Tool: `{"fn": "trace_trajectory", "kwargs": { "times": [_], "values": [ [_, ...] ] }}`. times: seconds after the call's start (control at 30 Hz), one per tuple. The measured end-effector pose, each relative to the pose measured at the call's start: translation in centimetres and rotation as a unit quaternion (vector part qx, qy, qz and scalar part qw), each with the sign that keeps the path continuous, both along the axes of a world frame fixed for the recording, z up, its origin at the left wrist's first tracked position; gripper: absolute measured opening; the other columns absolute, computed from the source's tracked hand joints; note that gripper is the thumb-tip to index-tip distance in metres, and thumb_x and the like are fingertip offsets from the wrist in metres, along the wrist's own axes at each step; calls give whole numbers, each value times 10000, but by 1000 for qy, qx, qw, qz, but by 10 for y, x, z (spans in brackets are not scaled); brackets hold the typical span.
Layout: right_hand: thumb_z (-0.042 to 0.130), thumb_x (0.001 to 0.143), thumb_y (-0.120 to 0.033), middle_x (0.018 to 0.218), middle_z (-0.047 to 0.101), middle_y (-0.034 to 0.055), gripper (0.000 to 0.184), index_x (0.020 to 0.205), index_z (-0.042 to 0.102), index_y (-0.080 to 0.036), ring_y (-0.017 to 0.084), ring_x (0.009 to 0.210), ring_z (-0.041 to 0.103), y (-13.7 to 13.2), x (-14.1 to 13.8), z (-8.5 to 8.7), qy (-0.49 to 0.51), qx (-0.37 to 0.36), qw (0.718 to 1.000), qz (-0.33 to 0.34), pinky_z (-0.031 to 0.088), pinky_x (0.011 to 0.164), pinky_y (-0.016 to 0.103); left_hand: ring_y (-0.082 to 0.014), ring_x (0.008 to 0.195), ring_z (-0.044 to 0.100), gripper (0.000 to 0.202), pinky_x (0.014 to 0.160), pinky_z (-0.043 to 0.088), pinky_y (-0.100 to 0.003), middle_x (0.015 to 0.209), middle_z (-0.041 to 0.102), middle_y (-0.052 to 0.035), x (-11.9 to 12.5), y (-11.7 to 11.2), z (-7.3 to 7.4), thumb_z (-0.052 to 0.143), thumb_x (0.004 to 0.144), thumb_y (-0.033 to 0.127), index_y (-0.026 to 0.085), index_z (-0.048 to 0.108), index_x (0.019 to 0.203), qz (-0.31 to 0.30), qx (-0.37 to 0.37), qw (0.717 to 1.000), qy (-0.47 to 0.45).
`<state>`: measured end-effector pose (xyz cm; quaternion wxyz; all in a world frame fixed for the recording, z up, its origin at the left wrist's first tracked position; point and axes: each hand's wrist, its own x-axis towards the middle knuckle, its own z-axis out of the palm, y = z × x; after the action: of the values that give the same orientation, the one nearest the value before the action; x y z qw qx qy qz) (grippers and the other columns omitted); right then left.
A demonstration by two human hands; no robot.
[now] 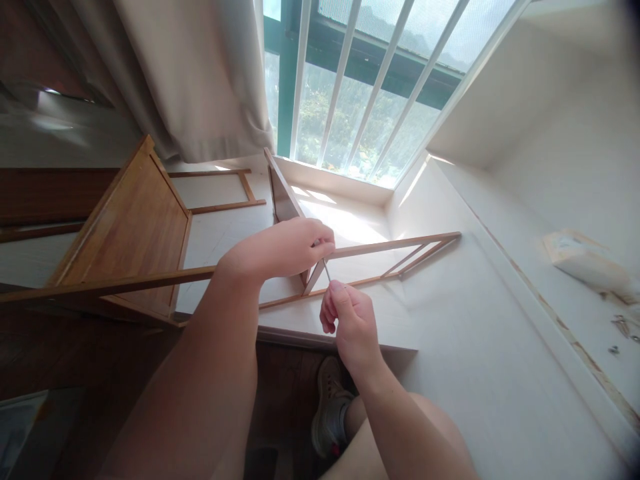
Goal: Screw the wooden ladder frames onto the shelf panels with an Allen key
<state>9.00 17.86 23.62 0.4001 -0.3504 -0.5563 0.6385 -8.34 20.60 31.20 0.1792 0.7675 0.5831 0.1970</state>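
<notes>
My left hand (304, 243) is closed over the top rail of a wooden frame (390, 245), at the joint where an upright wooden panel (284, 190) meets it. Its fingertips curl down near the joint and are partly hidden. Just below and to the right, my right hand (350, 317) is closed in a pinch on a thin metal rod (327, 269). The rod slants up from my right thumb to the frame beside my left fingers. Whether it is a hex key or another tool I cannot tell, as its lower end is inside my fist.
A larger wooden panel (135, 227) stands at left, joined to the long rail. Behind it lies another slatted frame (220, 190) on the white ledge. A barred window (370, 87) is ahead. At right, a plastic bag (590, 263) and small metal fittings (620, 327) lie on a white surface.
</notes>
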Motion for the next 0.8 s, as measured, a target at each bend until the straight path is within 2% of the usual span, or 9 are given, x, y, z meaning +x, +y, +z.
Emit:
{"fn": "trace_trajectory", "kwargs": {
  "times": [0.27, 0.47, 0.6, 0.8],
  "values": [
    [506, 932, -492, 509, 400, -36, 462, 587, 415, -199, 103, 468, 385, 2, 3, -5, -56, 58, 997, -20, 301, 448, 252, -171, 693, 563, 315, 634, 367, -285, 801, 678, -38, 0, -1, 2, 432, 901, 395, 204, 674, 837, 6, -5, 1000, 2],
    [461, 965, -431, 537, 426, -26, 446, 593, 439, -186, 101, 487, 408, -1, 1, 0, -32, 57, 998, -15, 316, 474, 251, -162, 668, 549, 342, 621, 348, -291, 784, 666, -33, -2, 1, -2, 413, 916, 398, 201, 644, 759, -2, -7, 1000, 12],
    [480, 954, -378, 521, 402, -34, 426, 580, 429, -182, 91, 451, 396, -1, 0, 5, 43, -21, 999, 8, 278, 436, 239, -157, 669, 541, 351, 619, 335, -295, 777, 660, -19, -3, 1, -5, 402, 926, 398, 204, 624, 736, -3, 0, 1000, 13],
    [477, 930, -315, 493, 358, -42, 398, 561, 408, -183, 86, 421, 337, -2, 0, 14, 145, -160, 976, 28, 235, 399, 225, -153, 663, 529, 364, 612, 322, -305, 767, 653, -18, -3, 0, -4, 402, 927, 404, 197, 621, 723, 1, -2, 1000, 18]
  ]
}}
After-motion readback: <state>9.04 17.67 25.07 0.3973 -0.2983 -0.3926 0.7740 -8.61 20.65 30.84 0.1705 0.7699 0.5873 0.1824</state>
